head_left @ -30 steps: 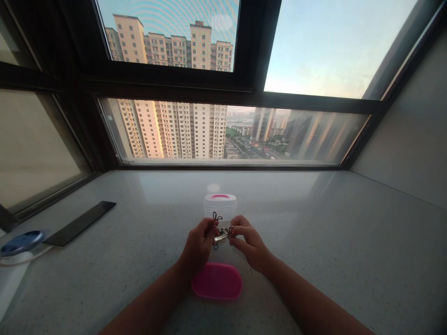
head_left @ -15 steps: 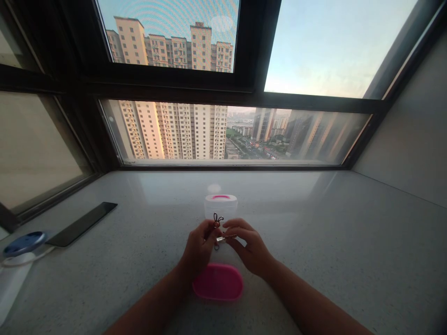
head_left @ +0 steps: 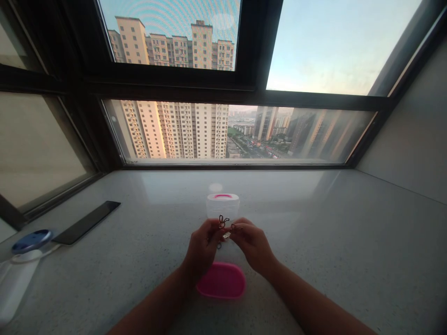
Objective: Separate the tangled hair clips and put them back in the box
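Note:
My left hand (head_left: 202, 242) is closed in a pinch on a small dark looped piece (head_left: 223, 219), whose two thin loops stick up like rabbit ears. A small ring (head_left: 219, 245) hangs below those fingertips. Close beside it, my right hand (head_left: 253, 244) is closed, its fingertips pinching another small dark looped piece (head_left: 235, 227). Between the hands a shiny silvery bit (head_left: 226, 235) shows; which hand holds it I cannot tell. Behind the hands stands a clear container (head_left: 223, 207) with a pink handle. A pink oval tray-like lid (head_left: 223, 281) lies nearer to me, below the hands.
On the left of the pale speckled counter (head_left: 331, 242) lie a dark flat phone-like slab (head_left: 89, 223), a blue round object (head_left: 32, 241) and a white object with a cable (head_left: 21, 279). A dark-framed window (head_left: 237, 165) borders the counter at the back.
My right fingers have closed in and drawn nearer to the left hand, and the silvery bit is now turned and partly covered. The view has shifted slightly.

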The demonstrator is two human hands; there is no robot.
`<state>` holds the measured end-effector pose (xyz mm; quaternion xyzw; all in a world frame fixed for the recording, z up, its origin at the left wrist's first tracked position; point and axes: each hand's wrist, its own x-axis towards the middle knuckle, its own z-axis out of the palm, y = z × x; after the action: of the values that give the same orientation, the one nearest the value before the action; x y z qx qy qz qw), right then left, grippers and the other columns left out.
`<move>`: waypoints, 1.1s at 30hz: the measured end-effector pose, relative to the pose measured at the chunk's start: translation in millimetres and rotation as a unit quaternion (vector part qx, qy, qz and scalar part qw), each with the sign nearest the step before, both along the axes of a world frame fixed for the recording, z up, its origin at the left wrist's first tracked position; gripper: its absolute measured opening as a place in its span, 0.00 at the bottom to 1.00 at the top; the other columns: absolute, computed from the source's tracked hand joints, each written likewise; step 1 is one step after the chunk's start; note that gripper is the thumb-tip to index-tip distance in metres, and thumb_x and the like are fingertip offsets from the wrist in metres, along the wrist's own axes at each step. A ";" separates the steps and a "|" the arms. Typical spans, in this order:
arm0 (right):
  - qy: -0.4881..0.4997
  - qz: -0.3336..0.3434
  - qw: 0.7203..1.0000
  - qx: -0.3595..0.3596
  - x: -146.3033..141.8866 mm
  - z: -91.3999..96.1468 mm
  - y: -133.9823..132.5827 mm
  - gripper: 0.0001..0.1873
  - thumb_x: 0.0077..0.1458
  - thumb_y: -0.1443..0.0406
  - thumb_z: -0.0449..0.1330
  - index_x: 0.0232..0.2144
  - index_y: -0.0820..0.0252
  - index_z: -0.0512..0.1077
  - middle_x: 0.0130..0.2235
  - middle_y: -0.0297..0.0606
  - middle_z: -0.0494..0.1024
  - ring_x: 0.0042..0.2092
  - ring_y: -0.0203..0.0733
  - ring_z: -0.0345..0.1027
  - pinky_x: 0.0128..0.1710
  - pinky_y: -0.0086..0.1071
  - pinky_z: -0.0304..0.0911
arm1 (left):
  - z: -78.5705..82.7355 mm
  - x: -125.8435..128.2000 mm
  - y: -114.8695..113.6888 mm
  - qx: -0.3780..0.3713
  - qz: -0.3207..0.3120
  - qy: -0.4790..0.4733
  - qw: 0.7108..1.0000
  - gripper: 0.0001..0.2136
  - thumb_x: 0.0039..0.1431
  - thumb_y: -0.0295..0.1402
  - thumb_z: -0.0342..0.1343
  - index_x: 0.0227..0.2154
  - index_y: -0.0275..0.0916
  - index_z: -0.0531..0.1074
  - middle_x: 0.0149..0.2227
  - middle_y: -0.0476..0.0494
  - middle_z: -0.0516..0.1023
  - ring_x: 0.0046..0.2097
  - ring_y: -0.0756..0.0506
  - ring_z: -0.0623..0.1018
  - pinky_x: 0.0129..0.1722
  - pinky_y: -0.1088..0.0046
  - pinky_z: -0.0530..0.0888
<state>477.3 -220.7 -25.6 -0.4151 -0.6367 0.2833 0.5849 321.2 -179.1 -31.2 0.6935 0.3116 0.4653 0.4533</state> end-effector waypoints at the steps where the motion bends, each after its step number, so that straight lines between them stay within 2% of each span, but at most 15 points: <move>1: 0.036 -0.002 0.999 -0.025 -1.7 -1.5 0.6 0.05 0.51 0.65 0.62 0.32 0.59 0.76 0.32 0.38 0.72 0.34 0.40 0.67 0.34 0.32 0.64 | 0.5 0.8 -0.7 -0.008 -0.004 -0.004 1.000 0.07 0.57 0.34 0.53 0.36 0.37 0.68 0.31 0.46 0.77 0.31 0.49 0.76 0.32 0.74 0.72; 6: 0.216 0.021 0.970 -0.114 -11.6 -1.1 1.7 0.07 0.45 0.65 0.66 0.29 0.59 0.72 0.26 0.33 0.73 0.28 0.37 0.66 0.29 0.30 0.62 | 3.1 3.7 -3.7 -0.048 -0.015 -0.027 0.998 0.06 0.56 0.32 0.54 0.35 0.36 0.70 0.29 0.46 0.78 0.29 0.49 0.75 0.29 0.75 0.72; 11: 0.221 0.029 0.964 -0.146 -15.9 1.2 0.5 0.09 0.46 0.62 0.64 0.30 0.62 0.75 0.25 0.35 0.75 0.27 0.37 0.65 0.28 0.30 0.60 | 3.6 2.3 -3.5 -0.019 -0.030 -0.004 0.999 0.08 0.57 0.33 0.52 0.36 0.35 0.73 0.26 0.47 0.76 0.28 0.49 0.74 0.30 0.76 0.72; 15: 0.240 0.007 0.956 -0.167 -18.1 -4.3 1.1 0.10 0.47 0.61 0.63 0.31 0.63 0.76 0.26 0.37 0.75 0.26 0.35 0.63 0.25 0.29 0.58 | 1.0 0.7 -4.0 0.001 -0.017 0.053 0.998 0.09 0.58 0.35 0.52 0.35 0.37 0.75 0.26 0.47 0.77 0.28 0.49 0.76 0.30 0.76 0.72; 21: 0.236 -0.038 0.957 -0.163 -20.5 -7.8 3.4 0.10 0.45 0.60 0.64 0.27 0.64 0.76 0.25 0.37 0.75 0.26 0.36 0.63 0.25 0.28 0.58 | 3.0 -0.4 -2.9 0.123 0.019 0.180 0.976 0.11 0.60 0.37 0.50 0.29 0.39 0.74 0.24 0.46 0.76 0.27 0.49 0.75 0.29 0.77 0.68; 24: 0.268 -0.021 0.940 -0.208 -19.5 -8.4 5.5 0.11 0.43 0.60 0.64 0.24 0.64 0.75 0.21 0.34 0.72 0.24 0.34 0.62 0.23 0.27 0.56 | 5.5 -0.3 -0.1 0.191 0.029 0.233 0.953 0.12 0.61 0.36 0.48 0.27 0.39 0.73 0.24 0.45 0.76 0.27 0.48 0.74 0.29 0.77 0.66; 26: 0.295 -0.007 0.924 -0.242 -18.3 -9.4 7.3 0.11 0.41 0.60 0.64 0.23 0.64 0.73 0.20 0.32 0.70 0.22 0.32 0.61 0.22 0.26 0.54 | 6.6 0.5 1.1 0.210 0.027 0.242 0.947 0.12 0.61 0.35 0.47 0.27 0.39 0.73 0.26 0.44 0.76 0.29 0.48 0.73 0.30 0.77 0.66; 29: 0.298 -0.005 0.918 -0.260 -16.6 -10.1 9.4 0.11 0.41 0.61 0.64 0.21 0.65 0.71 0.19 0.31 0.68 0.21 0.31 0.59 0.20 0.25 0.53 | 7.4 2.8 0.7 0.202 0.029 0.217 0.955 0.11 0.61 0.33 0.47 0.27 0.38 0.72 0.26 0.44 0.75 0.30 0.48 0.73 0.31 0.76 0.65; 33: 0.268 -0.013 0.935 -0.233 -16.2 -8.5 9.8 0.11 0.41 0.61 0.65 0.23 0.65 0.72 0.19 0.32 0.68 0.21 0.31 0.59 0.19 0.25 0.53 | 7.8 5.3 -0.7 0.120 0.032 0.162 0.979 0.12 0.60 0.35 0.48 0.25 0.37 0.70 0.22 0.47 0.71 0.27 0.49 0.70 0.28 0.77 0.63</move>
<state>461.1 -210.9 -34.1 -0.4562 -0.3671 0.5171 0.6243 326.5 -179.8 -23.4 0.7986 0.3446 0.3955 0.2951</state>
